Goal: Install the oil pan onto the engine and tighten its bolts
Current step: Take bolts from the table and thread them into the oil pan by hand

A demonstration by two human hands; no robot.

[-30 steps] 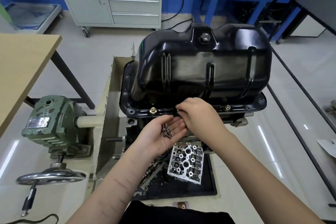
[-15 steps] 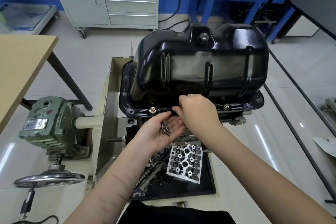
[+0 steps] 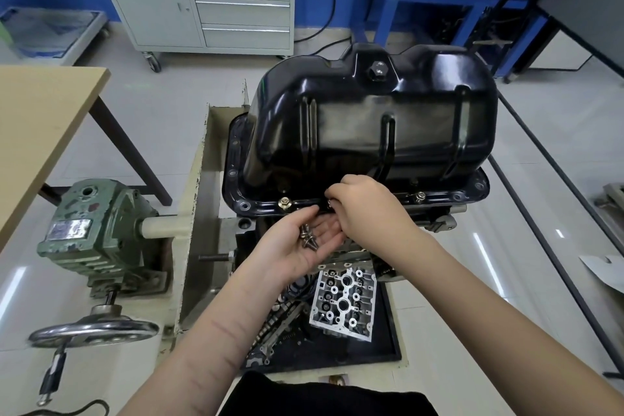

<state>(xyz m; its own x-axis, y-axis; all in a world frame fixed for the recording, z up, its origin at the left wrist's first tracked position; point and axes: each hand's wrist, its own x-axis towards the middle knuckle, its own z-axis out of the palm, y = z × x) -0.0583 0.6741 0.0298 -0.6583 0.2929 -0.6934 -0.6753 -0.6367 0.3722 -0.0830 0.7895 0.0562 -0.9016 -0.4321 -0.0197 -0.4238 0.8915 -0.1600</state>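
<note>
Sitting already upside down on the engine (image 3: 435, 223), the black oil pan (image 3: 371, 121), flange down on the block. Showing two brass-coloured bolts (image 3: 284, 202) started along the near flange, several holes waiting open, tightening not yet begun.

Reaching to the flange's near edge, the right hand (image 3: 368, 209), grip curled tight round what seems a bolt head (image 3: 329, 202), probably starting it by finger, though mostly hidden.

Cupping palm-up just below, the left hand (image 3: 297, 246), grip relaxed and cradling a few spare bolts (image 3: 307, 236).
</note>
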